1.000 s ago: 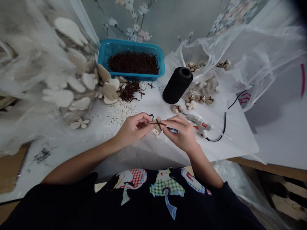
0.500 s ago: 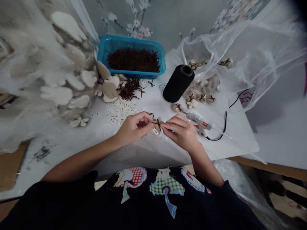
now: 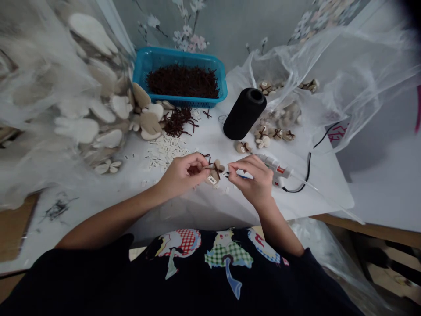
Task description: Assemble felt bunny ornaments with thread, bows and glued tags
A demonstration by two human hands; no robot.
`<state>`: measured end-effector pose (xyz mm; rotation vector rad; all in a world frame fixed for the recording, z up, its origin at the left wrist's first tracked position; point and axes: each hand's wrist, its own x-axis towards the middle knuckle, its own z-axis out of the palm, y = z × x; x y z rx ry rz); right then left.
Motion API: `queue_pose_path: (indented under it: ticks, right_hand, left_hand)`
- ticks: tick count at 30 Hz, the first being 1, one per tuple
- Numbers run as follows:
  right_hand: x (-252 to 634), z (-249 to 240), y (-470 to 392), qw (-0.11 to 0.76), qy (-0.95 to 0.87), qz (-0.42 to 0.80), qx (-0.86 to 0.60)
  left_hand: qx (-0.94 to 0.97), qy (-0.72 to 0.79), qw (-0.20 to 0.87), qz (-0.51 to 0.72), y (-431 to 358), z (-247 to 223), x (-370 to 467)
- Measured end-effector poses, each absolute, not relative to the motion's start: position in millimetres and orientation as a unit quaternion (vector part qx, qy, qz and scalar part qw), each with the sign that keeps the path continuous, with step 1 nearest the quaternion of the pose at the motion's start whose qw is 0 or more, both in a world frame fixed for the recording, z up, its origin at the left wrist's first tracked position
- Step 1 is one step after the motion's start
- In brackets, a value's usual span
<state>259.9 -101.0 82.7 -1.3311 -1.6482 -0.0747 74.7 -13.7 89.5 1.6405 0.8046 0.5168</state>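
Note:
Between thumb and fingers, my left hand (image 3: 186, 174) pinches a small beige felt piece (image 3: 215, 172) with a brown bow and a white label on it. My right hand (image 3: 252, 176) is just to the right, its fingertips apart from the felt piece and closed around a thin dark-tipped tool (image 3: 241, 176) with a blue part. Behind the right hand lies a white glue gun (image 3: 283, 170) with a clear stick out of its back. Small white labels (image 3: 166, 149) are scattered beyond the left hand, beside a pile of brown bows (image 3: 177, 123).
A blue basket (image 3: 221, 100) of brown bows stands at the back, with a black cylinder (image 3: 243, 115) to its right. Finished felt pieces (image 3: 276, 134) lie by a clear bag. Another clear bag (image 3: 42, 114) with felt shapes fills the left.
My right hand has moved right, away from the brown bow on the felt piece. The left hand stays nearly in place, still holding the piece.

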Motion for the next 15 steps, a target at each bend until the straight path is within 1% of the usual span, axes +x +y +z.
queue_pose_path:
  ticks: [3, 5, 15]
  right_hand:
    - [259.2, 81.7, -104.6, 0.469, -0.707, 0.023, -0.530]
    - [258.6, 79.9, -106.5, 0.456, -0.720, 0.036, -0.522]
    - [258.9, 78.0, -110.2, 0.437, -0.733, -0.007, -0.521]
  left_hand:
    - [0.696, 0.346, 0.590, 0.220, -14.2, 90.6, 74.4]
    - [0.694, 0.345, 0.591, 0.224, -14.6, 90.1, 74.1]
    - [0.696, 0.326, 0.597, 0.229, -16.6, 87.1, 73.9]
